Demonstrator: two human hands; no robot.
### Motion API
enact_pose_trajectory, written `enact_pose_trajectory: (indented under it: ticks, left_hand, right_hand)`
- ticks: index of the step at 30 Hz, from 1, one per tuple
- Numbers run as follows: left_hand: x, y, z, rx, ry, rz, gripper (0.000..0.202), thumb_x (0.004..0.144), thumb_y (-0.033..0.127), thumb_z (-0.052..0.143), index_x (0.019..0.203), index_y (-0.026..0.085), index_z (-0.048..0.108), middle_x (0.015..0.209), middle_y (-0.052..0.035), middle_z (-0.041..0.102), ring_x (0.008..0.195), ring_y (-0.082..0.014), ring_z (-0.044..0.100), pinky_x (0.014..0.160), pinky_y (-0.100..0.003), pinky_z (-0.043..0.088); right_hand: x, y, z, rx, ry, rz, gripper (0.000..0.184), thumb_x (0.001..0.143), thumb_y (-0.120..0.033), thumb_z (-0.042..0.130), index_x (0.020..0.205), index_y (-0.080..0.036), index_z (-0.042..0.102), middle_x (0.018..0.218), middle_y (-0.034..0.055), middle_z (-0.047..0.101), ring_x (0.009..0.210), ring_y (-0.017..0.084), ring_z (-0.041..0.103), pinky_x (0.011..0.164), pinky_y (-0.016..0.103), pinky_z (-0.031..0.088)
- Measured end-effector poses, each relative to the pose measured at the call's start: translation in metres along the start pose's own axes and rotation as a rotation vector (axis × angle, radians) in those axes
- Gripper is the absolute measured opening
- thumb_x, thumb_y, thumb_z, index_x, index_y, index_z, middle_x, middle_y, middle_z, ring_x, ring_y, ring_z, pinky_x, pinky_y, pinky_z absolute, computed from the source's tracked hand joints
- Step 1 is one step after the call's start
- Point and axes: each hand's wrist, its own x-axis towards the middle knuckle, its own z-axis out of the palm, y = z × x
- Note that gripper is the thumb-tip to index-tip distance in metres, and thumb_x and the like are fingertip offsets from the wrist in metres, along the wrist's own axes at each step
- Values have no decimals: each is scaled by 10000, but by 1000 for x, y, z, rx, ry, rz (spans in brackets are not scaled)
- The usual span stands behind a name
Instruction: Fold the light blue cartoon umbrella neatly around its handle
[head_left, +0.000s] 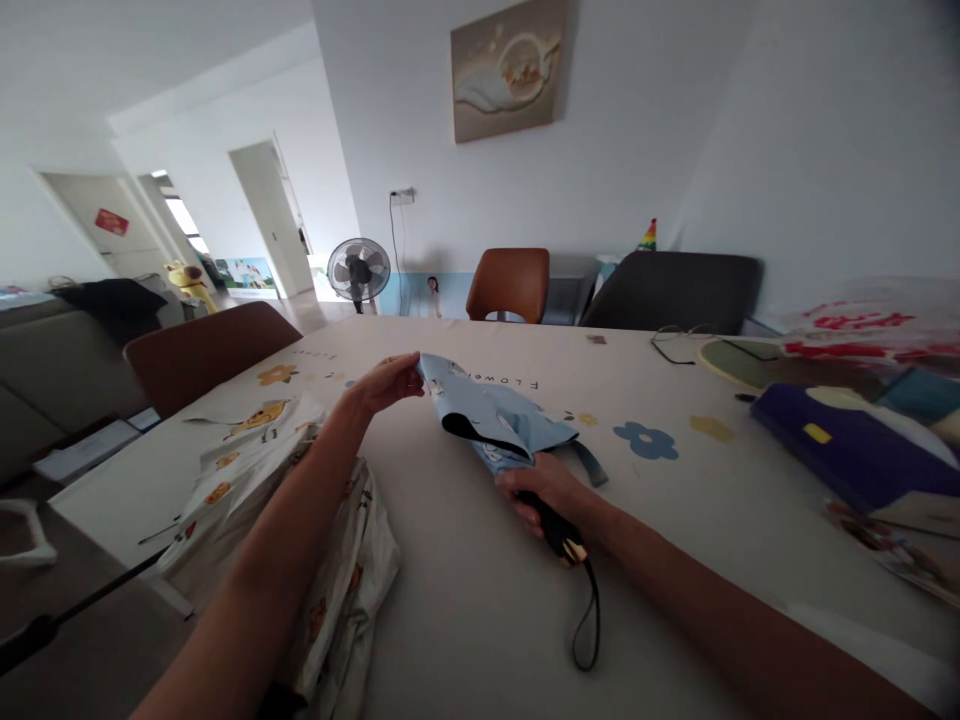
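A folding umbrella (480, 410) with a light blue, loosely folded canopy is held above the table, its black handle slanting toward me. With fingers pinched on the far upper edge of the blue cloth, my left hand (394, 382) is closed. My right hand (546, 492) wraps around the umbrella where canopy and handle meet. A wrist loop (587, 630) dangles from the handle's end. The dark underside shows in a fold of the canopy, and a strap (590, 465) hangs loose at its right. Beside my left forearm lies a white umbrella (360, 580) with yellow cartoon prints, partly hidden.
The white table (465, 620) has printed flowers. Toward its right stand a purple box (847, 445), eyeglasses (671, 345), a green round mat (739, 362) and a plastic bag (870, 320). Chairs (510, 283) line the far side; a fan (358, 270) stands behind.
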Motion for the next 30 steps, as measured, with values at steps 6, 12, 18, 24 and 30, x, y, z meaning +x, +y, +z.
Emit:
enact_pose_trajectory:
  ticks: [6, 12, 18, 24, 30]
  left_hand:
    - [-1, 13, -1, 95, 101, -187, 428, 689, 577, 552, 642, 154, 517, 641, -36, 596, 565, -149, 580, 591, -325, 500]
    - [-2, 0, 26, 349, 39, -314, 443, 639, 546, 629, 767, 125, 573, 629, -72, 609, 520, -160, 565, 519, -291, 468]
    - [-9, -17, 76, 465, 87, -242, 266, 641, 331, 682, 790, 130, 591, 642, -56, 616, 551, -166, 574, 496, -269, 444]
    - [-24, -10, 99, 432, 140, -21, 70, 711, 195, 581, 721, 125, 579, 543, -4, 555, 463, -96, 504, 471, -222, 404]
    - [-31, 7, 96, 350, 141, -8, 122, 731, 223, 588, 702, 109, 555, 512, 3, 520, 405, -68, 469, 417, -198, 370]
  right_hand:
    - [-3, -3, 6, -12, 95, 25, 230, 703, -252, 530, 510, -178, 429, 313, -53, 403, 268, 68, 360, 296, 180, 338]
    - [-1, -4, 12, -37, 220, 63, 232, 678, -184, 513, 461, -170, 433, 322, -29, 436, 270, 85, 407, 294, 191, 352]
    - [0, -1, 17, -22, 394, 62, 281, 709, -223, 545, 455, -166, 439, 341, -3, 468, 290, 95, 446, 311, 197, 373]
    - [1, 1, 20, 80, 464, 103, 255, 731, -251, 571, 520, -158, 462, 377, 3, 491, 300, 104, 451, 306, 216, 386]
    - [1, -2, 20, 142, 463, 97, 220, 719, -214, 586, 552, -155, 455, 372, -12, 476, 300, 96, 440, 308, 210, 392]
